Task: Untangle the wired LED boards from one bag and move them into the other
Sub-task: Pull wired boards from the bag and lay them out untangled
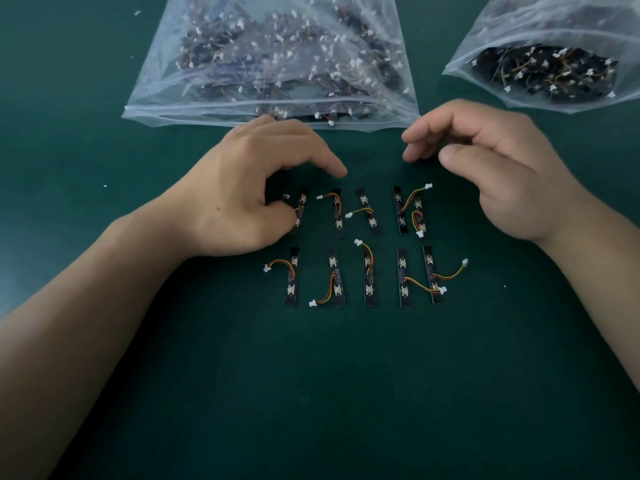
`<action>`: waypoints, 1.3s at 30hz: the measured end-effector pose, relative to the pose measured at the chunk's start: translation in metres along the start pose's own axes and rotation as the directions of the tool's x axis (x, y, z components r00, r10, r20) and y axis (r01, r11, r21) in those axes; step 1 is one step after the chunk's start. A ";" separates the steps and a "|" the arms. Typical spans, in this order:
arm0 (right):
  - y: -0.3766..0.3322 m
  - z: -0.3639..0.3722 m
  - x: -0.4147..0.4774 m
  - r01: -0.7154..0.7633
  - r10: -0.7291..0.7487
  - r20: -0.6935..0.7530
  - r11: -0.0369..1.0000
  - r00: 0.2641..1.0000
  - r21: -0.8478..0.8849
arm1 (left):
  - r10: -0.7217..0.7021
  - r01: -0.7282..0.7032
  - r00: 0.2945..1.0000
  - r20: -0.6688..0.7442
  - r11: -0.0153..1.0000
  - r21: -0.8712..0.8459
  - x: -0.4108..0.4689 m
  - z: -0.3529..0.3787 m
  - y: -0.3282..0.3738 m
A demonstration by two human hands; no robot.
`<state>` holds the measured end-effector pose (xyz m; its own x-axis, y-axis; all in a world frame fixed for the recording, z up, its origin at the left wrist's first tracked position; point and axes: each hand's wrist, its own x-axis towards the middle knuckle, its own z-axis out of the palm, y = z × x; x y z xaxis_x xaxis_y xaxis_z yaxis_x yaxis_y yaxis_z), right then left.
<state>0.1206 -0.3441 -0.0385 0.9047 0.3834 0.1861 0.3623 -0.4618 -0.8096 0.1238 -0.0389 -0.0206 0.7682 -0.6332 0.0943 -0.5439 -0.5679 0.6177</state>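
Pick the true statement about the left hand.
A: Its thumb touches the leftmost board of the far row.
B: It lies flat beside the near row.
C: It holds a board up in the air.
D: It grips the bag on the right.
A: the left hand arches over the table, its thumb tip on the leftmost board of the far row, which lies on the green mat.
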 end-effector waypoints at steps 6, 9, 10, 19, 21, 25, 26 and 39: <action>0.000 0.000 0.000 0.002 -0.002 0.000 1.000 1.000 -0.007 | -0.048 0.047 0.999 -0.015 0.997 -0.055 0.001 -0.002 0.001; 0.000 0.000 0.000 0.004 -0.004 -0.001 1.000 1.000 -0.005 | -0.044 0.044 0.999 -0.003 0.998 -0.036 0.001 -0.003 0.001; 0.000 0.000 0.000 0.005 -0.005 -0.001 1.000 1.000 -0.003 | -0.036 0.036 0.999 0.008 0.999 -0.016 0.002 -0.002 0.002; 0.001 0.000 0.000 0.007 -0.007 -0.003 1.000 1.000 -0.015 | -0.053 0.053 0.998 0.012 0.998 0.032 0.000 0.000 0.004; 0.000 0.000 0.000 0.004 -0.004 -0.004 1.000 1.000 -0.011 | -0.046 0.046 0.999 0.008 0.998 0.046 0.000 0.000 0.005; 0.000 0.000 0.000 0.003 -0.003 -0.004 1.000 1.000 -0.010 | -0.036 0.037 0.999 -0.015 0.997 0.073 0.000 0.002 0.007; 0.000 0.000 0.000 0.002 -0.002 -0.005 1.000 1.000 -0.008 | -0.036 0.038 0.999 -0.023 0.996 0.080 0.000 0.003 0.007; 0.000 0.001 0.000 0.005 -0.005 -0.007 1.000 1.000 -0.008 | -0.003 0.010 0.999 -0.045 0.987 0.158 0.000 0.008 0.001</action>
<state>0.1204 -0.3432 -0.0387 0.9045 0.3800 0.1937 0.3684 -0.4668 -0.8040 0.1209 -0.0438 -0.0260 0.7840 -0.6075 0.1277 -0.5830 -0.6499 0.4877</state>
